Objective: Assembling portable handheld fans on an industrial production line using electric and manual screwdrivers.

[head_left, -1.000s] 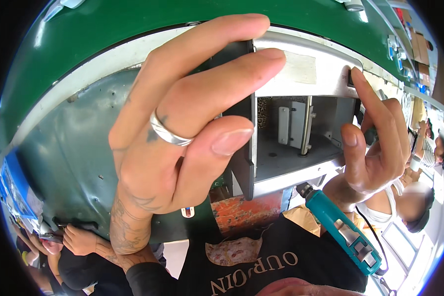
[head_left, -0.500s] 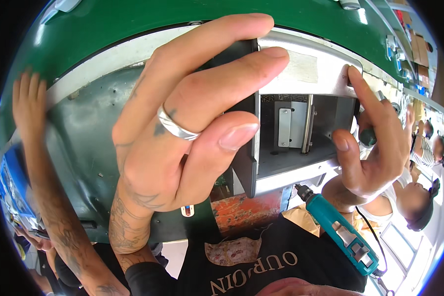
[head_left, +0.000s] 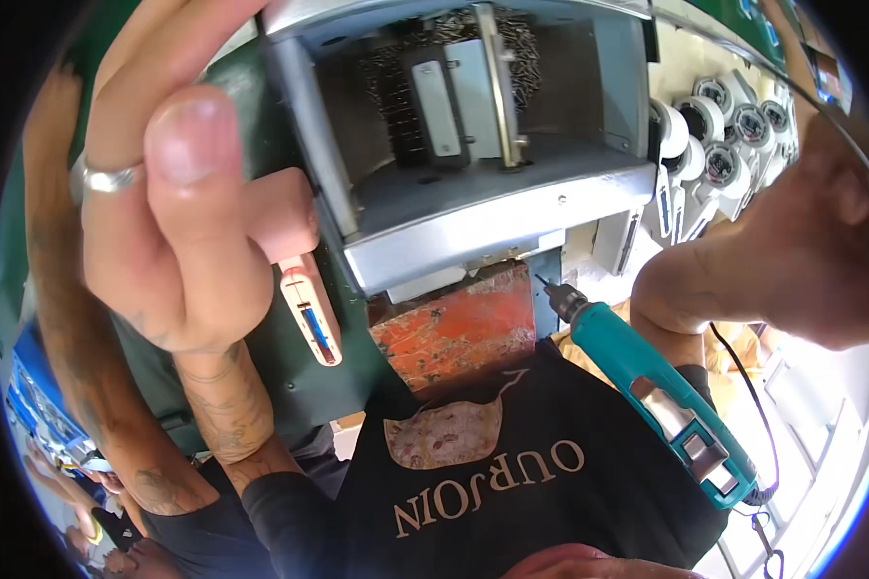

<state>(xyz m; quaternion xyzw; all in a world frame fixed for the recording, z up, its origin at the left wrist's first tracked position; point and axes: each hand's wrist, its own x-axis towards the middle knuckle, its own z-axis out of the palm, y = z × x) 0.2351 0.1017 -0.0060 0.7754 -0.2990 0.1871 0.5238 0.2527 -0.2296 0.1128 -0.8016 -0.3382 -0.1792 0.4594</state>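
My left hand [head_left: 179, 212], with a silver ring, looms large at upper left. Its thumb and fingers are apart, some running past the top edge, and nothing shows between them. Behind it is a pink dryer-shaped device [head_left: 309, 314]; its handle shows by the feeder, and I cannot tell whether my hand touches it. An open-fronted metal screw feeder [head_left: 512, 222] stands in the middle, with small screws [head_left: 523, 63] at its back. My right hand [head_left: 821, 232] is blurred at the right edge, its fingers hidden. Below it a teal electric screwdriver [head_left: 637, 367] points toward the feeder.
A worn orange block [head_left: 454, 333] sits under the feeder. Several white round-headed devices [head_left: 719, 164] are grouped at the right. Another arm [head_left: 82, 318], tattooed, reaches up along the far left over the green surface. A black cord [head_left: 758, 381] runs from the screwdriver.
The view has shifted, bringing the feeder's inside and the white devices into sight. My right hand has left the feeder's top right corner and moved right. My left hand appears further left.
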